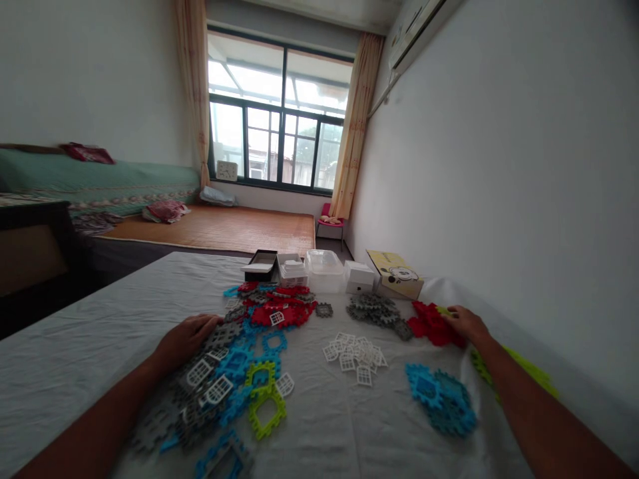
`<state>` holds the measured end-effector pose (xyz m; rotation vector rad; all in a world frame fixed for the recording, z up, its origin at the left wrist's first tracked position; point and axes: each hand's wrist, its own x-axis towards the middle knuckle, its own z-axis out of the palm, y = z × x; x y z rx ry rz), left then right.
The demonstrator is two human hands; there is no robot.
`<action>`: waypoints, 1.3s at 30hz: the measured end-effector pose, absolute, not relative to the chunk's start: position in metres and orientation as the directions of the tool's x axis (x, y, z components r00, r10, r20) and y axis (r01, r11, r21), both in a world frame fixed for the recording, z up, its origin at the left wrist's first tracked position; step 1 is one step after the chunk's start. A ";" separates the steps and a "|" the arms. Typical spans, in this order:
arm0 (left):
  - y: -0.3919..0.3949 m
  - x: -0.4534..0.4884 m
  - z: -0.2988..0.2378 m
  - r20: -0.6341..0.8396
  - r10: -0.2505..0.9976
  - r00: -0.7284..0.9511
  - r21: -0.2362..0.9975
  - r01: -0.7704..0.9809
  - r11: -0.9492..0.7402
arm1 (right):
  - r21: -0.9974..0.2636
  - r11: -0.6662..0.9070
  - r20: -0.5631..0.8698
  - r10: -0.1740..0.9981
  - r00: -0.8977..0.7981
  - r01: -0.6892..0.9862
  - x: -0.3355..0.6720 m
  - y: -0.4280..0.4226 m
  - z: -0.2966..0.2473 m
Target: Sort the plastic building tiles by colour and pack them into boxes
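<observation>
My left hand [187, 338] lies palm down on a mixed heap of grey, blue and white interlocking plastic pieces [219, 372], fingers curled over grey ones. My right hand [466, 322] rests on the far edge of a red pile [433, 326], fingers closed on a piece whose colour I cannot make out. Between the hands lie small white window pieces [355, 352]. A blue pile [442, 399] sits near my right forearm, with lime green pieces [529, 372] beyond it.
A grey gear pile [374, 309] and a red heap [279, 309] lie farther back. Small boxes, a clear tub [324, 269] and a cardboard box [397, 274] line the far edge of the white-covered table [90, 332]. The wall stands close on the right.
</observation>
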<state>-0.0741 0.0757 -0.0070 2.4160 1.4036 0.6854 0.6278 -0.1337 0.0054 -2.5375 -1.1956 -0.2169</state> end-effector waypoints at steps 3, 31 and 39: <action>0.076 -0.074 -0.007 0.249 0.873 0.419 0.448 0.750 -0.488 | -0.242 -0.588 0.286 0.717 0.636 0.772 0.627 -0.139 0.017; 0.064 -0.070 0.001 0.279 0.866 0.415 0.455 0.737 -0.499 | 0.068 -0.161 0.041 0.986 0.159 0.985 0.535 -0.134 0.060; 0.069 -0.072 -0.007 0.302 0.859 0.414 0.475 0.716 -0.512 | 0.042 -0.181 -0.055 0.981 0.184 0.983 0.566 -0.115 0.021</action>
